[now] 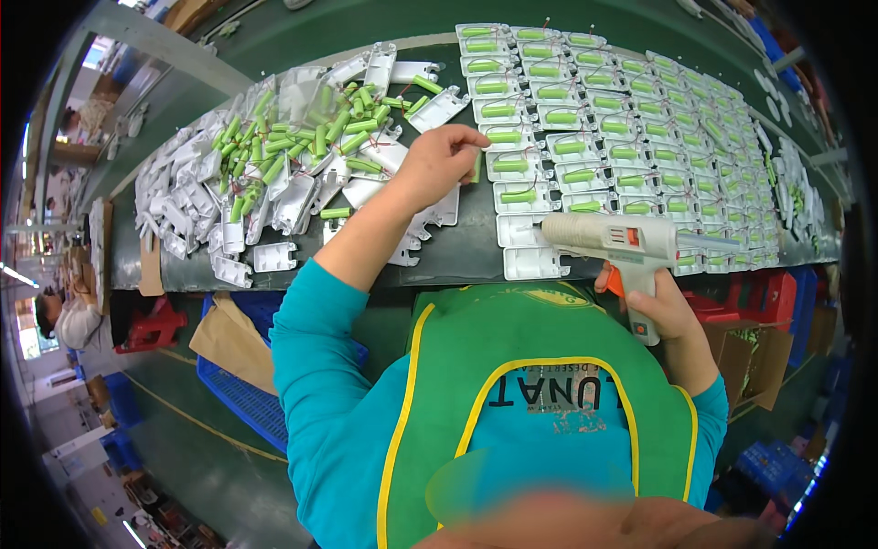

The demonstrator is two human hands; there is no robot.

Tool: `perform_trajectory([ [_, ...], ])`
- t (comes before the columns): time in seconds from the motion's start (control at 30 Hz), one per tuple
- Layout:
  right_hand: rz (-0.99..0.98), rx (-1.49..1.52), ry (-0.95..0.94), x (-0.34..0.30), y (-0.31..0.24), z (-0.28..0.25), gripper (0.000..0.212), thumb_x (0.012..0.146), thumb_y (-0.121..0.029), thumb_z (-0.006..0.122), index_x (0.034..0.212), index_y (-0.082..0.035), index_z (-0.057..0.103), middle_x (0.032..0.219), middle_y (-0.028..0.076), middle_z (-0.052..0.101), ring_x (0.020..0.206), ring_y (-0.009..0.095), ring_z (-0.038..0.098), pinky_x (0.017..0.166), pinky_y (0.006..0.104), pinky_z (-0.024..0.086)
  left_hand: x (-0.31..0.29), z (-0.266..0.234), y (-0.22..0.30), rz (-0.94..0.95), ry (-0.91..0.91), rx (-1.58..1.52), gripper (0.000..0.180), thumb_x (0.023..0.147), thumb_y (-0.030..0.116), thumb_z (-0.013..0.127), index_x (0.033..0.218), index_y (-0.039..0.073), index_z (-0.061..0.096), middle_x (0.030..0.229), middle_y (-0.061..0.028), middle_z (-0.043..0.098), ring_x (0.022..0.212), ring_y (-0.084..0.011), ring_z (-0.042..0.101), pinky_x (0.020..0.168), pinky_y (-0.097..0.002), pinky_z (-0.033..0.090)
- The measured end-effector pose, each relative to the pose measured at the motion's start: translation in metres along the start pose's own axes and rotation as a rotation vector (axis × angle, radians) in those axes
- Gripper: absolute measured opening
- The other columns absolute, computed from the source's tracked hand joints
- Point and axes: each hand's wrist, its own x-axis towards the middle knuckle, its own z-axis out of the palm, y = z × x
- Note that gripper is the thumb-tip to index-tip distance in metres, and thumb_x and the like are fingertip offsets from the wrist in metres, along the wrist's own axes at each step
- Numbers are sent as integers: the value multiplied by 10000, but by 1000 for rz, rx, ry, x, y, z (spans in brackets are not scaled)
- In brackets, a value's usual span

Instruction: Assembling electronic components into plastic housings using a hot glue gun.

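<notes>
My right hand point(666, 306) grips a white glue gun point(640, 240) by its handle, a finger at the orange trigger. The gun's nozzle points left, over the near end of the closest column of white plastic shells point(533, 264). My left hand point(443, 163) is closed in a pinch beside that column's left edge. A green cylindrical battery point(476, 167) shows just under its fingertips, mostly hidden by the hand. Most shells in the rows hold a green battery point(519, 196) with thin red wires. The two nearest shells in this column show bare white insides.
To the left lies a heap of loose white shells point(187, 188) mixed with green batteries point(274, 171). More parts point(800, 197) lie at the bench's far right. Below the bench are a blue crate point(240, 395), a red stool point(151, 327) and a cardboard box point(752, 359).
</notes>
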Motion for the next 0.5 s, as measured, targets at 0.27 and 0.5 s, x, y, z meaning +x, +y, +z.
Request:
perform_trajectory([
  [0.27, 2, 63, -41, 2, 4, -1, 608, 799, -263, 651, 1284, 37, 440, 1101, 117, 579, 1025, 192, 560, 896, 338, 452, 15, -5, -24, 162, 19, 434, 314, 811, -31, 500, 1063, 32, 677, 970, -132, 693, 853, -218, 659, 769, -316, 523],
  [0.5, 12, 36, -47, 3, -1, 0, 637, 806, -278, 654, 1306, 34, 413, 1078, 120, 577, 1016, 190, 558, 891, 337, 448, 35, -24, -24, 404, -159, 707, 310, 757, -28, 545, 954, 146, 709, 1011, -53, 650, 946, -269, 620, 794, -367, 501],
])
